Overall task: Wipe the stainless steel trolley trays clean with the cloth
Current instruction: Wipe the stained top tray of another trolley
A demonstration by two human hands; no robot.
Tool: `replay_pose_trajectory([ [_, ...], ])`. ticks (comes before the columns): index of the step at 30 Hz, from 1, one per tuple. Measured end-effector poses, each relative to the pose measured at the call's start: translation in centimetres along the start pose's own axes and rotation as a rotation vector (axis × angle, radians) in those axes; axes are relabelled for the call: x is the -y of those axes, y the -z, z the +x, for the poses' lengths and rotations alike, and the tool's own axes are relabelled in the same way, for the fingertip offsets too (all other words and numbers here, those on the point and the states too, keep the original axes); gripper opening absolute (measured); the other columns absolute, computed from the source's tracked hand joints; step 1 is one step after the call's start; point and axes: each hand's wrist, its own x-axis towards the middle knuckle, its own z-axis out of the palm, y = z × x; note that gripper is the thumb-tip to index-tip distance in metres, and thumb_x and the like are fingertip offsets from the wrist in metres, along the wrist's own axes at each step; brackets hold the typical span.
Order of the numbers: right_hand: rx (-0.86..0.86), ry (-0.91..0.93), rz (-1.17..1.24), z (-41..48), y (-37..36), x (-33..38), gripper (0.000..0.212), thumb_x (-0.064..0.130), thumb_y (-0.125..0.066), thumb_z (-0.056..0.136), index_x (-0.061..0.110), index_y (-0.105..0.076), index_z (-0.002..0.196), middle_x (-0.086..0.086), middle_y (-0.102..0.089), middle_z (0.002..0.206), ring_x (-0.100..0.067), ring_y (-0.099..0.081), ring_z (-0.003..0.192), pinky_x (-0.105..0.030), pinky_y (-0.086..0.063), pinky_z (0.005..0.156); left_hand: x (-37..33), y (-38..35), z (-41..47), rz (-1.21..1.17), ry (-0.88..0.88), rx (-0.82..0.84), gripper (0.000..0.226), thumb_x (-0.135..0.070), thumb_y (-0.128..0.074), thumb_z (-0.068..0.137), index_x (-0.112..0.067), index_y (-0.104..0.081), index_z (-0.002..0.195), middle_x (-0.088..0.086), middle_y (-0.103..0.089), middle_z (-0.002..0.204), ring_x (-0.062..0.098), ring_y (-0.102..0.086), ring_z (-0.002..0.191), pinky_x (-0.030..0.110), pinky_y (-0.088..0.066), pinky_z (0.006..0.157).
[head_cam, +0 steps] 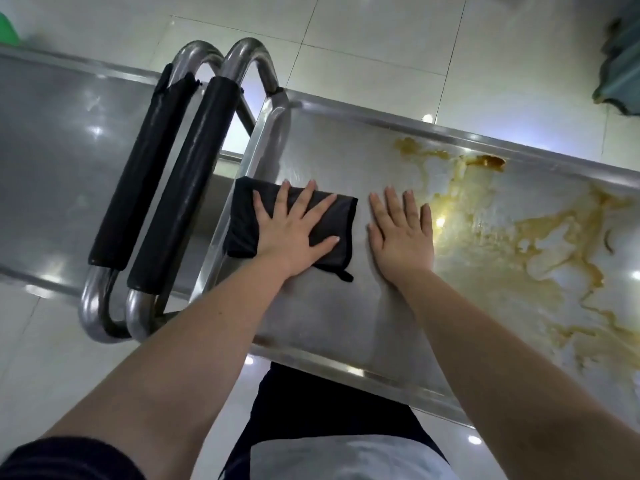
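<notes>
Left hand (289, 233) presses flat, fingers spread, on the soft black folded cloth (332, 223); right hand (403, 233) lies flat and spread on the shiny steel tray (346, 157) beside it

- Right trolley tray (332, 154): brushed stainless steel with a dull sheen, streaked by a glossy yellow-brown smear (540, 233).
- Left trolley tray (62, 140): smooth, reflective steel.
- Cloth (332, 223): black, matt, soft fabric, folded.
- Handles (242, 57): polished steel tubing with matt black grip sleeves (183, 188).
- Floor tiles (363, 39): pale, glossy.
</notes>
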Motion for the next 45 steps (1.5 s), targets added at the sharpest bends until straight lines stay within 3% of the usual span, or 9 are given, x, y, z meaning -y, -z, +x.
replay_pose_trajectory([
  [7, 0.052, -0.031, -0.011, -0.3, 0.2, 1.0, 0.056, 0.05, -0.004, 0.099, 0.041, 0.012, 0.153, 0.008, 0.012, 0.164, -0.022, 0.016, 0.15, -0.048, 0.013, 0.119, -0.4, -2.6, -9.1, -0.069, -0.105, -0.127, 0.083, -0.077, -0.03, 0.086, -0.04, -0.005, 0.155, 0.004, -0.001, 0.165, 0.039, -0.008, 0.148, 0.072, -0.003, 0.11],
  [11, 0.066, -0.095, 0.009, 1.8, 0.5, 2.3, 0.056, 0.055, -0.001, 0.098, 0.044, 0.023, 0.147, 0.01, 0.02, 0.16, -0.028, 0.023, 0.147, -0.051, 0.023, 0.114, -0.7, -2.9, -10.9, -0.138, 0.141, -0.136, 0.089, -0.086, -0.028, 0.078, -0.044, -0.009, 0.154, 0.019, 0.007, 0.162, 0.046, 0.011, 0.146, 0.068, 0.012, 0.11],
  [14, 0.057, -0.122, -0.01, 3.3, 0.6, 2.9, 0.057, 0.058, 0.002, 0.096, 0.043, 0.022, 0.148, 0.011, 0.025, 0.157, -0.031, 0.024, 0.146, -0.055, 0.022, 0.113, -0.9, -2.6, -9.7, -0.106, 0.148, -0.099, 0.087, -0.089, -0.03, 0.074, -0.052, -0.013, 0.151, 0.022, 0.002, 0.162, 0.051, 0.008, 0.145, 0.074, 0.004, 0.108],
  [18, 0.019, -0.136, -0.024, 2.7, 0.2, 2.9, 0.058, 0.058, 0.006, 0.095, 0.044, 0.02, 0.15, 0.01, 0.017, 0.162, -0.031, 0.022, 0.147, -0.055, 0.018, 0.115, 0.0, -1.7, -5.1, -0.113, 0.091, -0.12, 0.084, -0.089, -0.034, 0.073, -0.056, -0.017, 0.148, 0.018, -0.003, 0.163, 0.049, 0.002, 0.145, 0.074, 0.001, 0.108],
  [23, 0.0, -0.18, -0.039, 3.1, 0.1, 2.9, 0.056, 0.056, 0.002, 0.098, 0.044, 0.018, 0.15, 0.012, 0.015, 0.161, -0.028, 0.018, 0.149, -0.055, 0.012, 0.117, 1.1, 1.3, 7.8, -0.142, 0.114, -0.058, 0.082, -0.093, -0.017, 0.07, -0.063, 0.005, 0.143, 0.013, 0.01, 0.163, 0.044, 0.019, 0.144, 0.067, 0.017, 0.105],
  [28, -0.01, -0.196, -0.032, 3.7, 0.4, 2.4, 0.058, 0.057, -0.002, 0.097, 0.046, 0.013, 0.151, 0.015, 0.015, 0.16, -0.027, 0.016, 0.149, -0.055, 0.011, 0.117, 1.2, 3.4, 15.0, -0.145, 0.014, -0.024, 0.083, -0.093, -0.019, 0.069, -0.062, 0.002, 0.144, 0.011, 0.014, 0.163, 0.042, 0.02, 0.144, 0.067, 0.018, 0.106],
  [32, 0.006, -0.187, -0.032, 3.8, 0.5, 2.5, 0.057, 0.057, -0.001, 0.097, 0.046, 0.015, 0.151, 0.015, 0.017, 0.159, -0.026, 0.019, 0.149, -0.054, 0.013, 0.117, 1.2, 2.6, 11.4, -0.14, 0.013, -0.047, 0.083, -0.09, -0.021, 0.073, -0.057, -0.002, 0.147, 0.01, 0.011, 0.163, 0.041, 0.015, 0.146, 0.067, 0.011, 0.109],
  [39, 0.076, -0.17, -0.053, 3.9, 0.9, 2.7, 0.056, 0.056, 0.001, 0.098, 0.045, 0.02, 0.149, 0.012, 0.018, 0.161, -0.029, 0.023, 0.147, -0.056, 0.016, 0.115, 0.1, -2.4, -5.5, -0.138, 0.06, -0.13, 0.087, -0.087, -0.034, 0.077, -0.048, -0.016, 0.152, 0.015, -0.005, 0.163, 0.047, -0.003, 0.146, 0.07, 0.0, 0.108],
  [45, 0.093, -0.169, -0.002, 0.0, 0.9, 1.3, 0.058, 0.058, -0.002, 0.098, 0.044, 0.019, 0.15, 0.01, 0.019, 0.162, -0.026, 0.026, 0.146, -0.05, 0.014, 0.118, -0.4, -2.6, -6.7, -0.144, 0.1, -0.108, 0.087, -0.085, -0.037, 0.075, -0.048, -0.019, 0.151, 0.017, -0.007, 0.163, 0.049, -0.003, 0.145, 0.072, 0.001, 0.107],
])
